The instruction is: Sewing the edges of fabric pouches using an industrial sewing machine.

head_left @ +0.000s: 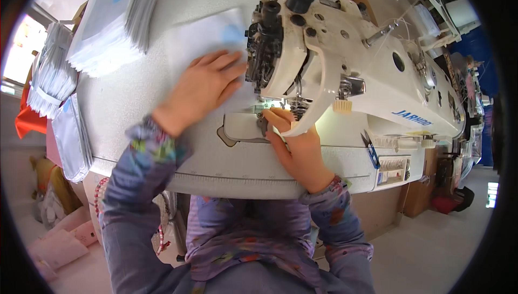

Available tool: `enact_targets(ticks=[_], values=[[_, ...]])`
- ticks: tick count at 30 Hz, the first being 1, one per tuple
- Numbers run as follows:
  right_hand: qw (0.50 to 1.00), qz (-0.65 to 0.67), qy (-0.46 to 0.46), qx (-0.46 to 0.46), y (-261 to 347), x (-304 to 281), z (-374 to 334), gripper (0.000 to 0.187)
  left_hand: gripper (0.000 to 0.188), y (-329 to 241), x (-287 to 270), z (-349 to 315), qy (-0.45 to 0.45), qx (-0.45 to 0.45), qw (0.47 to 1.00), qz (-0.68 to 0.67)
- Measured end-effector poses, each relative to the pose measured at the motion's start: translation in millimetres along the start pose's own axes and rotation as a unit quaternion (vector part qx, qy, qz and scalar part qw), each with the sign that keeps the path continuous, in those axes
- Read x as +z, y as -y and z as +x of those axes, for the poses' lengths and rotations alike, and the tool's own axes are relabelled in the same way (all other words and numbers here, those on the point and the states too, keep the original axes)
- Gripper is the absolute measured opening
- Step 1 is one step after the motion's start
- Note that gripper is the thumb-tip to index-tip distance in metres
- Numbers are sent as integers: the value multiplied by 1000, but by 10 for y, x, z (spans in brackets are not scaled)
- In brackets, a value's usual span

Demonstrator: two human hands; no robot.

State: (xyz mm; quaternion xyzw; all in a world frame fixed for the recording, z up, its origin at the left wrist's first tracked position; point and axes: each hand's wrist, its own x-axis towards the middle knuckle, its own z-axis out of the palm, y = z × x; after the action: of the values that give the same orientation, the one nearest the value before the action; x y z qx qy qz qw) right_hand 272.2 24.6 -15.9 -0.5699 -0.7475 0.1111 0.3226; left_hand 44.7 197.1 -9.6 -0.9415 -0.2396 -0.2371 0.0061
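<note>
A white sewing machine (372, 78) stands across the right half of the table, its dark needle head (264, 51) towards the middle. My left hand (202, 89) lies flat, fingers stretched out, on a white fabric piece (199, 35) with a pale blue round mark, left of the head. It is slightly blurred. My right hand (299, 156) is at the lit needle area, its thumb and forefinger bent together beside a small dark metal part (263, 125). The machine's curved white guard covers some of its fingers, and what they pinch is hidden.
A tall stack of white fabric pieces (110, 29) stands at the table's far left. Tied bundles (53, 73) and folded light-blue pieces (73, 137) hang by the left edge. Blue-handled snips (371, 151) and a small parts tray (392, 172) lie at the right front.
</note>
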Motion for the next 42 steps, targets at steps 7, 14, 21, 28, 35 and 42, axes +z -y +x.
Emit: enact_targets(ticks=[7,14,21,28,35,42], values=[[999,-39,2,-32,57,19,0,45,53,-1064,-517,-294,265,-249,932,-9],[999,-26,-8,-37,67,24,12,41,53,-960,-206,-531,78,-123,986,-86],[999,-21,-3,-40,62,10,-27,41,54,-872,-251,-546,103,-102,983,-115],[998,-13,-16,-53,62,-8,-5,43,54,-866,-248,-531,91,-98,986,-102],[997,-27,-12,-67,62,-13,-58,47,39,-858,-289,-623,78,-92,974,-193],[998,-23,-13,-65,74,-31,-48,48,37,-694,-319,-573,53,-68,981,-174]])
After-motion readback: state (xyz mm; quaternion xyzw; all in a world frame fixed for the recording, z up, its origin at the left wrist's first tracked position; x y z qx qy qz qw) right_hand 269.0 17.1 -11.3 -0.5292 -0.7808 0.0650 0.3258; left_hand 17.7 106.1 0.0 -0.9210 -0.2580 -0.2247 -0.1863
